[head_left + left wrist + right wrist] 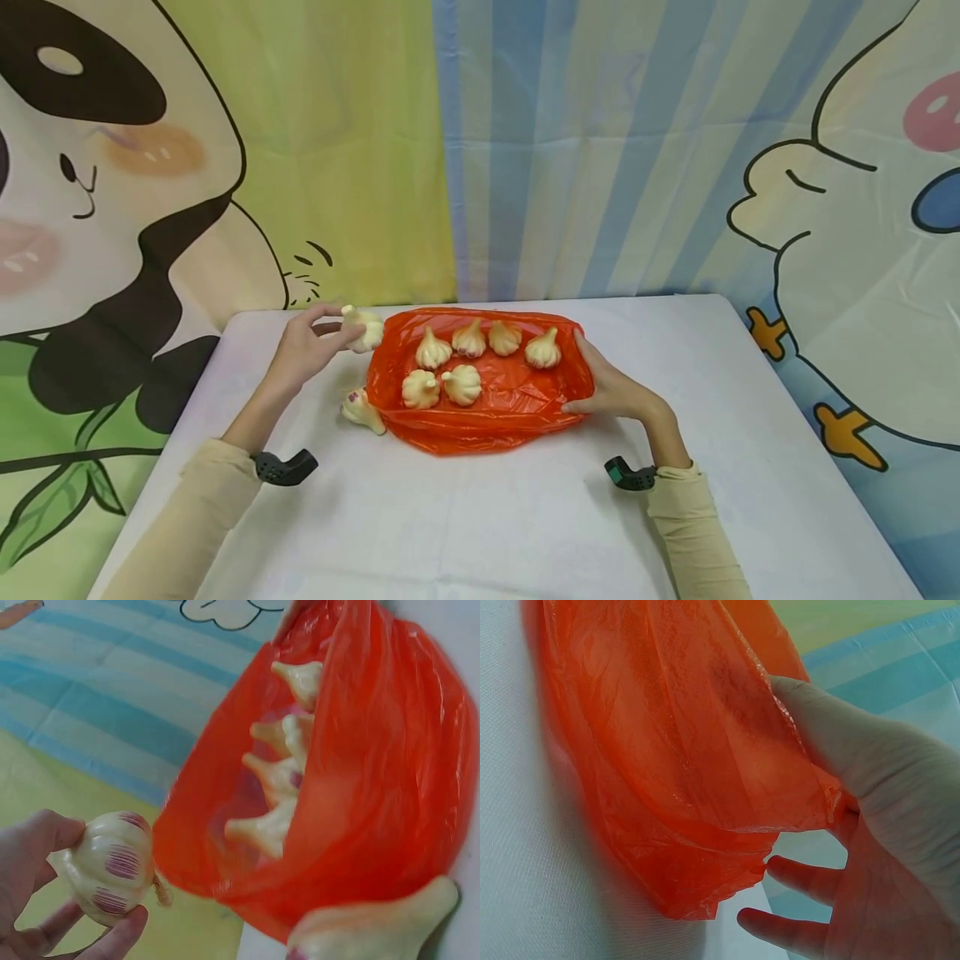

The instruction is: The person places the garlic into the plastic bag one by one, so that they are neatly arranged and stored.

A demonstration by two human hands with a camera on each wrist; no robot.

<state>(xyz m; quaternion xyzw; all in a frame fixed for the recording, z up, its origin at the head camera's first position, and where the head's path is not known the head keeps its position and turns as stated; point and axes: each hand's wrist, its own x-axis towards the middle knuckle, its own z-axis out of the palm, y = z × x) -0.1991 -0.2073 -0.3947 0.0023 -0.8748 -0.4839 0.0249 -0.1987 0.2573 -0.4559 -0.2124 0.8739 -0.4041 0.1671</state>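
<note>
My left hand [306,343] pinches a garlic bulb [367,332] between thumb and fingers, level with the left end of a red plastic bag [457,432]. In the left wrist view this bulb [112,862] shows purple streaks and a root tuft, apart from the others. Several pale garlic bulbs [461,385] lie inside the wide-open bag. At the bag's right end my right hand [618,387] grips the rim; the right wrist view has its thumb [810,712] over the plastic, some fingertips partly behind the bag.
Another garlic bulb [363,412] lies on the white-covered table [465,517] against the bag's left side. Behind the table's far edge hangs a printed curtain [525,167]. Each wrist bears a small black device [287,468].
</note>
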